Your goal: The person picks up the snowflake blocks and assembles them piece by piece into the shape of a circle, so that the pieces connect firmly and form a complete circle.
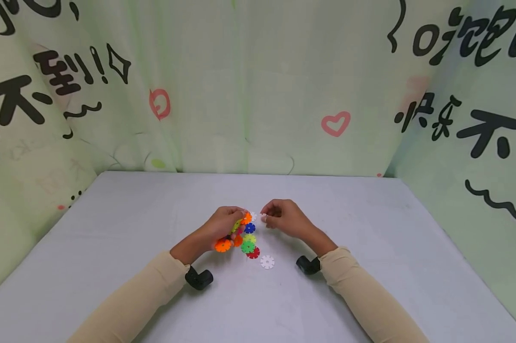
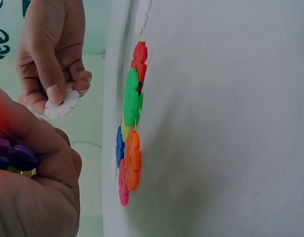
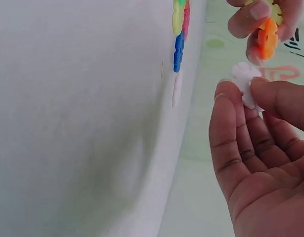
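Note:
My left hand (image 1: 220,225) grips several joined notched plastic discs, the flower-shaped building kind. An orange disc (image 3: 268,39) juts from its fingertips, with a yellow one behind it, and a purple disc (image 2: 17,156) shows inside the curled fingers. Another orange disc (image 1: 223,245) sticks out on the near side of that hand. Close by on the right, my right hand (image 1: 287,219) pinches a white notched disc (image 2: 63,103) between thumb and fingertips. It is held above the table, a small gap from the left hand's orange disc. The palm hides part of the joined discs.
Loose discs lie on the white-covered table (image 1: 155,200) below the hands: blue (image 1: 249,228), green (image 1: 247,247), red (image 1: 254,253), yellow, orange and pink. A white disc (image 1: 267,262) lies nearest me. Printed curtains (image 1: 283,95) stand behind the table and along its sides.

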A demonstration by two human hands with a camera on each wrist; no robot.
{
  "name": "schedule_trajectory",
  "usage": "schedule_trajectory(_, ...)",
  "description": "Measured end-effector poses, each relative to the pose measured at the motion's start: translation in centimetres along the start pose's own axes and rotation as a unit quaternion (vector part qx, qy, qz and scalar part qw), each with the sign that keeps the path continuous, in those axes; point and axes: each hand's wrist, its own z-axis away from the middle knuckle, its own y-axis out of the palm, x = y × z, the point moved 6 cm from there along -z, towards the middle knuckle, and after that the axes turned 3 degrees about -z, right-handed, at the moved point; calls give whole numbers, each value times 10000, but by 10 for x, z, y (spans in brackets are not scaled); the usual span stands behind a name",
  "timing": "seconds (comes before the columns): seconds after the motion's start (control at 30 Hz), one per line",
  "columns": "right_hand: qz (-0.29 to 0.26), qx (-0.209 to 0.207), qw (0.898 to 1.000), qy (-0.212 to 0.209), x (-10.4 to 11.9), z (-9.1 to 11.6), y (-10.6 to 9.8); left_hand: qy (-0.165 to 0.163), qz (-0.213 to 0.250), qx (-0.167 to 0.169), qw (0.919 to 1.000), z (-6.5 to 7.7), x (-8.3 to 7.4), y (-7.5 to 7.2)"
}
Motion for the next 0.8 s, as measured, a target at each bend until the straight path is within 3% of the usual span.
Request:
schedule_trajectory(0.23, -373, -66, 9992, -115, 0, 2, 0, -111, -175, 45, 9998, -5, 7, 5)
schedule_trajectory(0.6, -1096, -16, 9937, -224, 15, 6, 1, -171, 14, 80, 9998, -5, 4, 9)
schedule_trajectory(0.8, -708, -80, 9973, -183, 9, 3, 1, -140, 155, 75, 9998, -3, 0, 7)
